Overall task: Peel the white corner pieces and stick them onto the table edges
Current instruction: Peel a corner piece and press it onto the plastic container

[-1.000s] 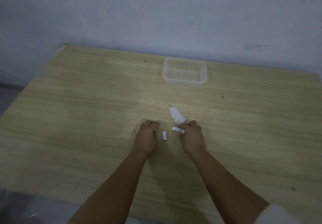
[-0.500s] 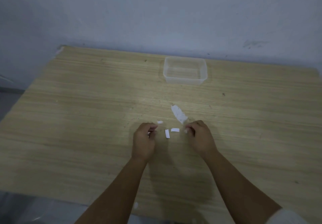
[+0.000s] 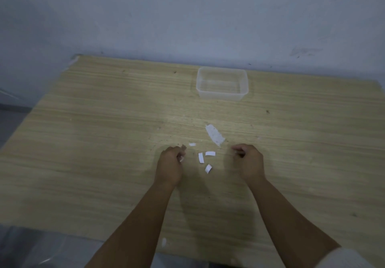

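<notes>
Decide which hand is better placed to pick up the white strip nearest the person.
Probably the left hand. The nearest strip lies between both hands, slightly closer to the right hand, but that hand's curled fingers seem to pinch something tiny. The left hand's hold is unclear.

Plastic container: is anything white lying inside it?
No. The clear plastic container looks empty; the white paper strips lie on the table nearer the hands.

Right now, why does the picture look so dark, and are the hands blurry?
Head view: dim room light, brightest on the table around the white strips; soft shadows under both arms; left hand fingertips slightly smeared; the table's far edge bows from the wide lens.
</notes>
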